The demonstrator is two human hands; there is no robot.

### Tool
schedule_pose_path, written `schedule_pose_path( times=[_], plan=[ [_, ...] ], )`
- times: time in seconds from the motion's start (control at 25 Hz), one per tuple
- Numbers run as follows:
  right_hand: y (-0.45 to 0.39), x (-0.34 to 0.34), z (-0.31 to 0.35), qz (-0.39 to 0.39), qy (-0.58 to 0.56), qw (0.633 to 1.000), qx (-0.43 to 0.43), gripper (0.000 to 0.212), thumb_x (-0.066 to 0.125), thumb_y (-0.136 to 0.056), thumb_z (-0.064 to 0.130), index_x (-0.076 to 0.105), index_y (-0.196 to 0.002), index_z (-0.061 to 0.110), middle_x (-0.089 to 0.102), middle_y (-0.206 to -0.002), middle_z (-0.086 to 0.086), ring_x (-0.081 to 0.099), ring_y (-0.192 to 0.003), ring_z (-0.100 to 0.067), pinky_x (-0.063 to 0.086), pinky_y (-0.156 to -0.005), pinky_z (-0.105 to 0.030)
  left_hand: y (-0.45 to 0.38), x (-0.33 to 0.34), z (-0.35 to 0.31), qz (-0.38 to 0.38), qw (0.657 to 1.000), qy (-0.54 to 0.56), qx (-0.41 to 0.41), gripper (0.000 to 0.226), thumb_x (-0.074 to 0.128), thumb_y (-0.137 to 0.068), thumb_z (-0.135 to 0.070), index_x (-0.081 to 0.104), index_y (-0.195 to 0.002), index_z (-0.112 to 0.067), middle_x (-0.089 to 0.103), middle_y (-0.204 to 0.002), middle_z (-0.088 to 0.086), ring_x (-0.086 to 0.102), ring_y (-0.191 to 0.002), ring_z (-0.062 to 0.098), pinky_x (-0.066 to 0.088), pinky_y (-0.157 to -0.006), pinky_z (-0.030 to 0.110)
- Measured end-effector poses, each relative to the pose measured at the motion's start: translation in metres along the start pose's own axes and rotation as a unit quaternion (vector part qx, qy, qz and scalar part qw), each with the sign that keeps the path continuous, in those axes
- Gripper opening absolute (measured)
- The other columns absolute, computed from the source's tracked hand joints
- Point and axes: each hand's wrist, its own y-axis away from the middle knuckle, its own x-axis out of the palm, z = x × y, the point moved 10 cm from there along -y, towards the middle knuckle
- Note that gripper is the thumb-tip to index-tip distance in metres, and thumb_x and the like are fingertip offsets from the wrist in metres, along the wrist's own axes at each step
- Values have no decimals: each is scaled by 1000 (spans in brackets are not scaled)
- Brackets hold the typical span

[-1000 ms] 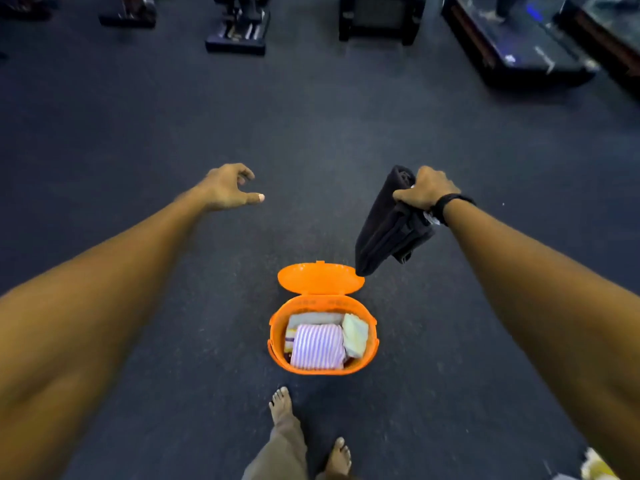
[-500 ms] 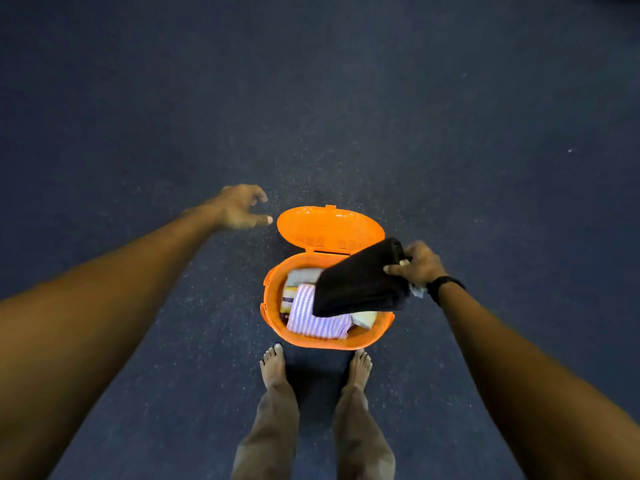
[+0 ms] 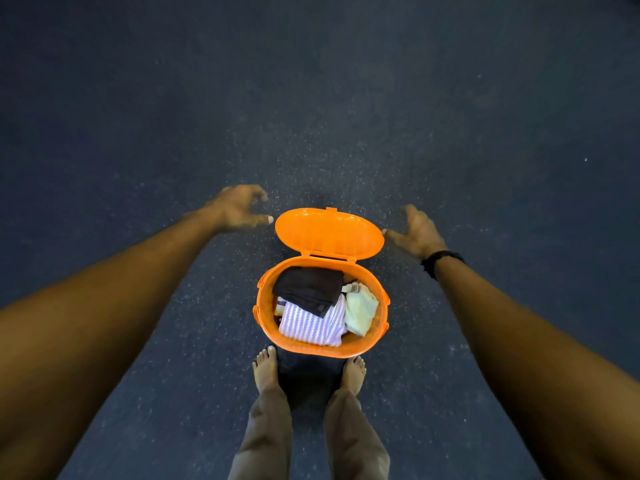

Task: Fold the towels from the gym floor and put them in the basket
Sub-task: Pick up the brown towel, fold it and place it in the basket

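An orange basket (image 3: 378, 332) stands on the floor just in front of my bare feet, its lid (image 3: 329, 233) flipped open away from me. Inside, a folded black towel (image 3: 310, 289) lies on top of a purple-and-white striped towel (image 3: 313, 323), with a pale yellow towel (image 3: 361, 308) beside them on the right. My left hand (image 3: 239, 209) hovers left of the lid, fingers loosely curled, holding nothing. My right hand (image 3: 415, 232) hovers at the lid's right edge, fingers relaxed and empty, with a black band on its wrist.
Dark blue speckled gym floor (image 3: 346, 98) stretches all around the basket. My feet (image 3: 266, 367) stand at the basket's near rim.
My right hand has let go of the black towel, which now lies in the basket, and has moved up to the right side of the lid. My left hand stays left of the lid.
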Motion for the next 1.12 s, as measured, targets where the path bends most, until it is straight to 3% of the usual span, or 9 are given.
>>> schedule_pose_path(
  times=[0.32, 0.52, 0.68, 0.88, 1.12],
  plan=[
    [44, -193, 123, -64, -25, 989, -134, 71, 66, -86, 45, 35, -142, 15, 36, -148, -11, 41, -132, -31, 41, -105, -48, 83, -162, -92, -126, 991, 15, 45, 59, 74, -82, -33, 50, -131, -12, 53, -134, 11, 51, -122, 26, 41, -97, 34],
    [99, -327, 189, -117, -24, 973, -195, 69, 68, -84, 46, 40, -138, 13, 39, -147, -10, 41, -133, -27, 40, -105, -42, 161, -277, -146, -243, 967, 46, 64, 57, 75, -80, -35, 53, -128, -13, 56, -127, 8, 53, -120, 25, 41, -99, 34],
    [159, -415, 239, -140, -13, 958, -251, 68, 67, -84, 48, 41, -138, 14, 39, -147, -8, 40, -133, -26, 37, -105, -40, 236, -354, -189, -320, 941, 58, 93, 60, 73, -82, -37, 50, -132, -14, 53, -133, 8, 50, -124, 25, 41, -100, 35],
    [217, -481, 297, -169, -11, 935, -313, 74, 66, -85, 49, 36, -141, 12, 38, -149, -9, 40, -133, -27, 37, -104, -40, 316, -414, -198, -394, 913, 64, 84, 64, 71, -83, -40, 45, -136, -16, 47, -140, 9, 47, -127, 26, 42, -100, 39],
    [271, -473, 398, -151, -7, 901, -407, 79, 64, -86, 50, 30, -145, 12, 33, -152, -9, 36, -137, -28, 34, -106, -39, 393, -451, -146, -455, 887, 77, 37, 68, 72, -82, -42, 43, -138, -18, 47, -139, 9, 48, -127, 26, 42, -100, 38]
  ],
)
